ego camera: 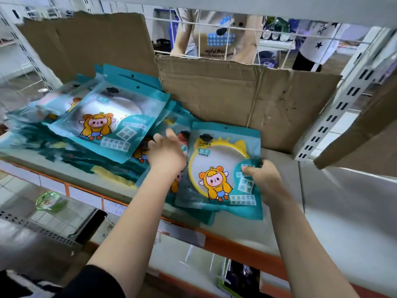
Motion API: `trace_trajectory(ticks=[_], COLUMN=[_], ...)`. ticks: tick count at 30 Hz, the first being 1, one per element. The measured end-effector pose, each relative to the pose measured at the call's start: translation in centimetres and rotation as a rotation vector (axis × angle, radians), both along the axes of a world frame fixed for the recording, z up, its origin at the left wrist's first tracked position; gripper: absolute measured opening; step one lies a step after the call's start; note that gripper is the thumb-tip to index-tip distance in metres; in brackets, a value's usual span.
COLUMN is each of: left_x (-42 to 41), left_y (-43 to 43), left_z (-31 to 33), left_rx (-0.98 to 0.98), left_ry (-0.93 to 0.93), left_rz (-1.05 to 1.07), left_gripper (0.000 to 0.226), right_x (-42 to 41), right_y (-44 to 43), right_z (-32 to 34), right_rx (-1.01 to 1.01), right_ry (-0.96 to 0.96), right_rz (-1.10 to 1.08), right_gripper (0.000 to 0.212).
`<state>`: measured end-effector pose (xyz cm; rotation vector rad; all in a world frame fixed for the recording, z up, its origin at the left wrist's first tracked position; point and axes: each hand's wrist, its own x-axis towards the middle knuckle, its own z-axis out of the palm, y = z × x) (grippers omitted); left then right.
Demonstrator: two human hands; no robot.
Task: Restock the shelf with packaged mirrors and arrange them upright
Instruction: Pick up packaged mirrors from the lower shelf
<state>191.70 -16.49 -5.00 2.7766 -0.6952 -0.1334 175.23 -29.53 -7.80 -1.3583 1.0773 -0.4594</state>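
Many packs (103,119) lay slumped on the shelf (335,201). The right hand (264,179) pinched one mirror (217,168) at its edge; the left hand (166,151), fingers open, touched the packs. Slick film could slip that thin grip, or a nudge might spill the packs.

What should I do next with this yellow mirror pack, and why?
Probably stand the yellow mirror pack upright against the cardboard: your right hand grips its edge, it lies tilted over other packs, and your open left hand can steady it.
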Motion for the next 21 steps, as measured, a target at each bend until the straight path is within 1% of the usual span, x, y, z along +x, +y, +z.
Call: trace_trajectory(ticks=[3, 5, 7, 9, 10, 12, 13, 15, 16, 18, 21], left_x=[0.0, 0.4, 1.1, 1.3, 1.1, 0.5, 0.2, -0.2, -0.4, -0.7, -2.0], left_y=[-0.4, 0.0, 0.5, 0.6, 0.6, 0.5, 0.5, 0.7, 0.9, 1.2, 0.7], left_z=[-0.7, -0.9, -1.1, -1.2, -1.1, -0.9, -0.7, -0.3, -0.1, 0.2, 0.9], left_rx=[-0.162, -0.253, -0.305, -0.351, -0.387, -0.475, -0.529, -0.656, -0.733, -0.875, -0.936], left_ry=[0.118, 0.164, 0.168, 0.182, 0.191, 0.214, 0.244, 0.322, 0.372, 0.429, 0.384], left_rz=[-0.009, -0.010, -0.028, -0.013, 0.004, 0.023, 0.012, -0.021, -0.021, -0.010, -0.014], left_gripper=[0.050, 0.035, 0.018, 0.011, 0.013, 0.026, 0.029, 0.018, 0.017, 0.021, 0.021], right_x=[-0.4, -0.5, -0.2, 0.1, 0.0, -0.5, -0.8, -1.5, -1.8, -2.5, -4.0], right_y=[0.1, 0.3, 0.4, 0.8, 1.0, 1.2, 1.2, 1.2, 1.3, 1.5, 1.1], right_z=[-0.1, 0.2, 0.5, 0.9, 1.1, 1.4, 1.4, 1.6, 1.7, 2.0, 2.8], right_rx=[-0.015, -0.027, -0.062, -0.109, -0.129, -0.162, -0.186, -0.246, -0.280, -0.357, -0.432], right_ry=[-0.005, -0.018, -0.042, -0.061, -0.063, -0.070, -0.074, -0.066, -0.057, -0.040, -0.085], right_rz=[0.006, 0.016, 0.031, 0.016, 0.002, -0.037, -0.058, -0.098, -0.112, -0.128, -0.156], right_gripper=[0.023, 0.022, 0.022, 0.024, 0.022, 0.020, 0.019, 0.019, 0.019, 0.018, 0.025])
